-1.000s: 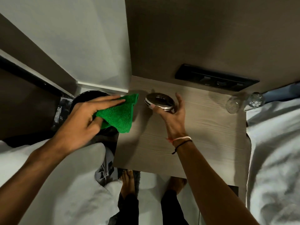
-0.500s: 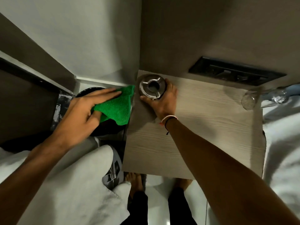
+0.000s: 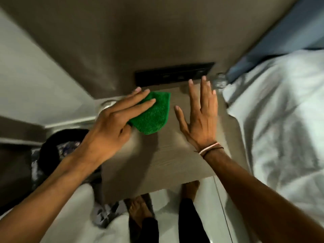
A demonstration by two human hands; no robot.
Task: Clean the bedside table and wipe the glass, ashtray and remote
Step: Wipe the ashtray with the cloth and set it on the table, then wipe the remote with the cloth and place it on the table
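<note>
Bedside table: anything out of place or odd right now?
The clear drinking glass lies tipped on its side at the far right corner of the wood-grain bedside table, against the white bedsheet. Nothing looks spilled.

white bedding, black bin, socket panel

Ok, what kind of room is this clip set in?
Most likely a bedroom, possibly a hotel room. A small wood-grain bedside table stands against a panelled wall, with rumpled white bedding right beside it and a black switch panel just above the tabletop.
</note>
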